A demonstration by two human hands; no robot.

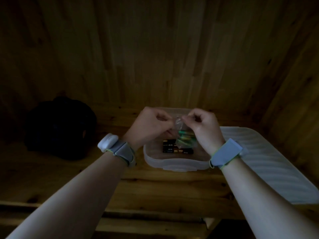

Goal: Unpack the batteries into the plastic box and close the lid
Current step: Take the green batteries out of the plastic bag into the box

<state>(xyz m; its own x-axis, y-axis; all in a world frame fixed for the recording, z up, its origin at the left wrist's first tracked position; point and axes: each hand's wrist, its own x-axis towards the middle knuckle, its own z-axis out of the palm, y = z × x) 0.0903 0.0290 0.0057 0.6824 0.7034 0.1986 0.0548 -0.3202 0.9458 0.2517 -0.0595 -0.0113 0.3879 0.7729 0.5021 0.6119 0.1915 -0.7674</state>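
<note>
While both hands work above the box [176, 163], left hand [151, 125] and right hand [203, 125] pinch the bag [179, 123] mouth, fingers curled, likely so the green batteries [185, 138] drop beside the black ones [170, 147]. Lid [269, 163] waits right, off.

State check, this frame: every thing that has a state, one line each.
plastic box: open, lid off.
lid: off, lying flat right of the box.
clear bag: held over the box, top pinched by both hands; sealed or not, cannot tell.
green batteries: inside the clear bag.
black batteries: loose, lying in the box.
left hand: pinching the bag top.
right hand: pinching the bag top.
dark object: at left, too dark to tell.
</note>
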